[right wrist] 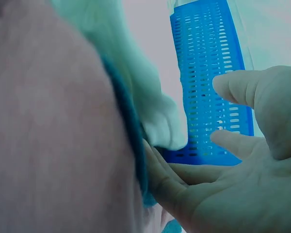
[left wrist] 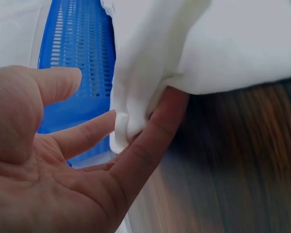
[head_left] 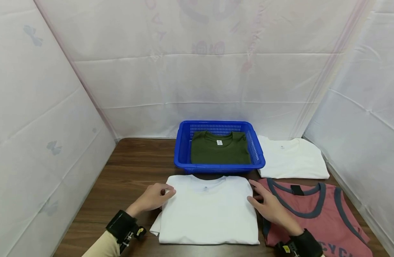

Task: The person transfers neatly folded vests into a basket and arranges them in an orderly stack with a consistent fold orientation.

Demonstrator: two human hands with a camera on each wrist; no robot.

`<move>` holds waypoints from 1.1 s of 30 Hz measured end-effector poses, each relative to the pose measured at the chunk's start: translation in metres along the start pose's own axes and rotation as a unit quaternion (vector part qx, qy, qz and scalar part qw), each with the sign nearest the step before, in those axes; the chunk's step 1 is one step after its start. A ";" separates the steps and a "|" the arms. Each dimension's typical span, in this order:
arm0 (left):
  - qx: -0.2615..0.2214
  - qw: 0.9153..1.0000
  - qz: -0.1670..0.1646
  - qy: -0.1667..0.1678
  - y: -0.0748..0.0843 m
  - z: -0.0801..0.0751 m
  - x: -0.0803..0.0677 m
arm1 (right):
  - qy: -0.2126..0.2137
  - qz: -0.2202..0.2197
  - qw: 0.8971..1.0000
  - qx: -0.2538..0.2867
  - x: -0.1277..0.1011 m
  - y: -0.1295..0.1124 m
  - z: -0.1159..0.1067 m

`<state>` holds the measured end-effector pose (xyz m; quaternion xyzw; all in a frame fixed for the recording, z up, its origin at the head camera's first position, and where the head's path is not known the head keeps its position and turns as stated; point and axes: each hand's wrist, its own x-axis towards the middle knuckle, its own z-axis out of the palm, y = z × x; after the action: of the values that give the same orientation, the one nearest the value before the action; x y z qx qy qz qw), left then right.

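Observation:
A folded white T-shirt point(head_left: 210, 214) lies flat on the table, its collar toward the basket and a bit of cloth sticking out at its lower left. At its upper left edge is my left hand point(head_left: 153, 197). In the left wrist view, fingers point(left wrist: 150, 141) touch and partly slip beneath the white fold, while the thumb stands apart. Along the upper right edge, my right hand point(head_left: 269, 205) has its thumb spread from the other fingers. The right wrist view shows fingertips low between the white fold point(right wrist: 167, 121) and a red shirt with dark trim point(right wrist: 63, 145).
Behind the white T-shirt stands a blue basket point(head_left: 219, 166) holding a folded green T-shirt point(head_left: 216, 151). Another folded white shirt point(head_left: 290, 160) lies at the back right. The red sleeveless shirt point(head_left: 332, 217) spreads across the right side. White sheets point(head_left: 210, 82) hang around the wooden table point(head_left: 132, 171).

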<state>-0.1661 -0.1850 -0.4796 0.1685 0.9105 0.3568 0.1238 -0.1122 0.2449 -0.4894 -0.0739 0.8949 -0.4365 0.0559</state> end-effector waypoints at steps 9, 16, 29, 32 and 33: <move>0.003 1.000 0.007 -0.004 0.007 0.006 0.004 | 0.025 0.012 0.998 -0.053 0.003 -0.005 0.007; -0.015 1.000 -0.009 0.001 0.007 0.009 0.006 | 0.050 0.027 0.997 -0.047 0.009 -0.006 0.011; -0.084 0.996 0.001 -0.020 0.003 0.005 0.007 | 0.022 0.011 0.999 -0.036 0.013 -0.010 0.010; -0.083 0.996 0.000 -0.020 0.004 0.004 0.008 | 0.027 0.014 0.999 -0.044 0.015 -0.011 0.011; -0.080 0.997 0.001 -0.021 0.004 0.004 0.008 | 0.027 0.017 0.999 -0.044 0.015 -0.012 0.012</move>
<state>-0.1713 -0.1762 -0.4803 0.1662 0.8760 0.4253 0.1555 -0.1244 0.2260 -0.4877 -0.0487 0.9155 -0.3977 0.0357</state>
